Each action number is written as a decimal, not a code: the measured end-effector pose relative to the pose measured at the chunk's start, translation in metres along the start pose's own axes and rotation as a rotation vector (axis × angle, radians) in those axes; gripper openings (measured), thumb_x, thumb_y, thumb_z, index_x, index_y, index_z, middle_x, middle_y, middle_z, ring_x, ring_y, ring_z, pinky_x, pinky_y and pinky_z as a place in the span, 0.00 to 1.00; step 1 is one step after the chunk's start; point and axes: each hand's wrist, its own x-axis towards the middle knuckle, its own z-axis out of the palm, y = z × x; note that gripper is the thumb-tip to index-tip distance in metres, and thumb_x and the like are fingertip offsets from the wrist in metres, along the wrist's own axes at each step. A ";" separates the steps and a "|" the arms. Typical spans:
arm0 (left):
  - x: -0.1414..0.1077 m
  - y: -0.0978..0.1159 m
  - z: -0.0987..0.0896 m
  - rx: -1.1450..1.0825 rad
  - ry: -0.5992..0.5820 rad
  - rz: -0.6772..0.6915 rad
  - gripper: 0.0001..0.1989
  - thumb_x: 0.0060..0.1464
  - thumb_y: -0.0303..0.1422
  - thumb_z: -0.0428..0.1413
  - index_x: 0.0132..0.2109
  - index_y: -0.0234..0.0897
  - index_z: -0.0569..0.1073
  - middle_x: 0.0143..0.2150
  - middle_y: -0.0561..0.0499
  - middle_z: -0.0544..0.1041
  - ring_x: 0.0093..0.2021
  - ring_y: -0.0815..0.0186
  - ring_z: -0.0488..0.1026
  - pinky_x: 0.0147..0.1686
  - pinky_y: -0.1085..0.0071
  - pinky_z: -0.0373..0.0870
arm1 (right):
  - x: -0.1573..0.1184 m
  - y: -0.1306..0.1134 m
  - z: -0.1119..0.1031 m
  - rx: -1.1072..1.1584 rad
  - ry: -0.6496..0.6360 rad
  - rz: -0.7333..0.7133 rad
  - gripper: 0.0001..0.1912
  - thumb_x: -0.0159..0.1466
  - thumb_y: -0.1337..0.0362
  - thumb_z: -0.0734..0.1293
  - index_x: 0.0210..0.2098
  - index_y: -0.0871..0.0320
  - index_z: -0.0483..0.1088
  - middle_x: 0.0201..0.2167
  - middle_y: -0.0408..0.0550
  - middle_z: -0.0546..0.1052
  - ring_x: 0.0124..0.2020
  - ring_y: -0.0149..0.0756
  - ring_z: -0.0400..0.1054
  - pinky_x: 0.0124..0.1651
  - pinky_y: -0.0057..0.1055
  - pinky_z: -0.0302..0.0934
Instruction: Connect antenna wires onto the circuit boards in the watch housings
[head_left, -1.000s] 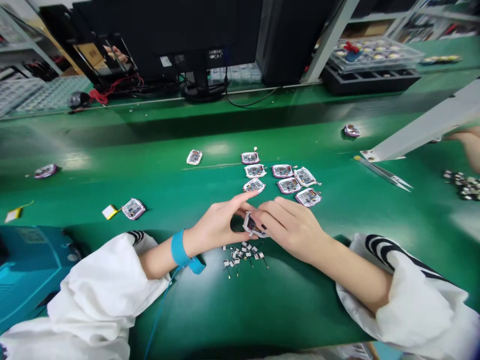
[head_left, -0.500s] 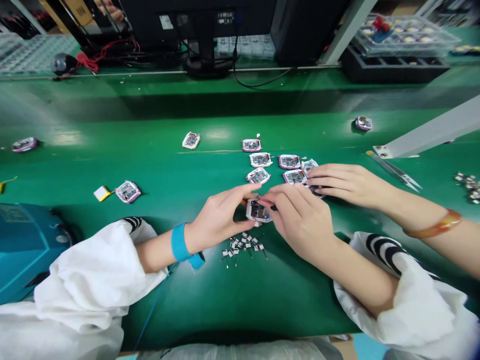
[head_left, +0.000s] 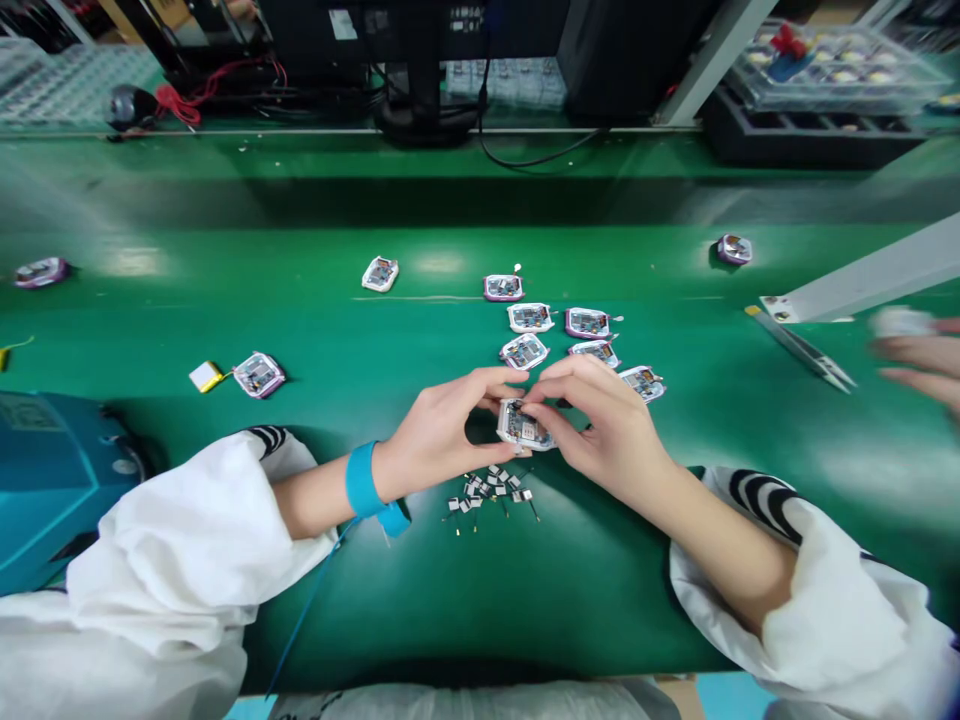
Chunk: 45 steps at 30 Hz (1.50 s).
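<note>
My left hand (head_left: 442,430), wearing a blue wrist strap (head_left: 362,482), grips a white open-backed watch case (head_left: 522,425) between thumb and fingers. Its circuit board faces up, with a small silver square part on it. My right hand (head_left: 607,420) has thumb and forefinger closed at the case's upper right edge, over the board. Any tiny part between those fingertips is hidden. Just below lies a pile of small silver parts with short dark leads (head_left: 487,487). Beyond my hands several similar cases sit board up, among them a white one (head_left: 524,351) and a purple-rimmed one (head_left: 588,322).
Tweezers (head_left: 802,350) lie at right, below a white metal post (head_left: 870,275). A co-worker's blurred hand (head_left: 926,355) holds a whitish object at the right edge. At left are a case (head_left: 259,375) wired to a yellow-edged battery (head_left: 205,376), and a teal machine (head_left: 60,490).
The co-worker's hand has left the group of cases and moved to the right edge with a whitish object. In my hands, the case now shows a silver square part on its board.
</note>
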 end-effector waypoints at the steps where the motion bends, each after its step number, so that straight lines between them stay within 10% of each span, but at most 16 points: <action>1: 0.000 0.000 0.000 -0.006 0.007 0.002 0.28 0.41 0.30 0.62 0.50 0.38 0.61 0.42 0.53 0.74 0.37 0.73 0.73 0.41 0.80 0.70 | 0.000 -0.001 -0.001 -0.016 0.014 0.005 0.02 0.56 0.71 0.65 0.30 0.60 0.66 0.29 0.46 0.69 0.31 0.28 0.63 0.33 0.29 0.59; 17: 0.002 -0.002 0.005 -0.139 0.011 -0.048 0.26 0.41 0.31 0.63 0.47 0.38 0.61 0.40 0.52 0.74 0.37 0.72 0.74 0.40 0.77 0.71 | 0.000 -0.009 -0.010 -0.483 0.055 -0.261 0.01 0.56 0.68 0.65 0.30 0.58 0.69 0.28 0.43 0.73 0.27 0.28 0.60 0.27 0.28 0.54; 31: 0.003 0.008 -0.008 -0.202 0.081 -0.034 0.25 0.38 0.27 0.62 0.44 0.37 0.60 0.40 0.52 0.72 0.38 0.71 0.73 0.40 0.77 0.72 | 0.046 -0.026 -0.027 -0.675 -0.283 -0.656 0.11 0.60 0.71 0.56 0.24 0.61 0.67 0.21 0.47 0.65 0.24 0.32 0.55 0.26 0.30 0.49; 37: 0.004 0.002 -0.060 -0.114 0.156 -0.172 0.27 0.39 0.31 0.63 0.46 0.36 0.60 0.39 0.50 0.74 0.40 0.69 0.73 0.42 0.73 0.71 | 0.102 -0.009 -0.015 -0.507 -0.326 -0.774 0.11 0.61 0.71 0.56 0.35 0.57 0.69 0.32 0.46 0.72 0.30 0.32 0.58 0.31 0.29 0.53; 41: 0.010 -0.033 -0.124 0.329 0.431 -0.486 0.26 0.42 0.34 0.62 0.48 0.36 0.60 0.41 0.50 0.74 0.43 0.67 0.72 0.44 0.71 0.69 | 0.166 0.017 0.033 -0.372 -0.476 -0.267 0.29 0.56 0.77 0.57 0.56 0.54 0.56 0.43 0.49 0.69 0.40 0.35 0.61 0.39 0.30 0.57; 45: 0.013 -0.083 -0.165 0.527 0.551 -0.656 0.25 0.47 0.32 0.59 0.51 0.31 0.60 0.42 0.44 0.72 0.44 0.62 0.70 0.45 0.62 0.68 | 0.210 0.025 0.098 -0.356 -0.622 -0.259 0.29 0.54 0.73 0.64 0.55 0.57 0.57 0.41 0.52 0.68 0.39 0.33 0.64 0.38 0.28 0.60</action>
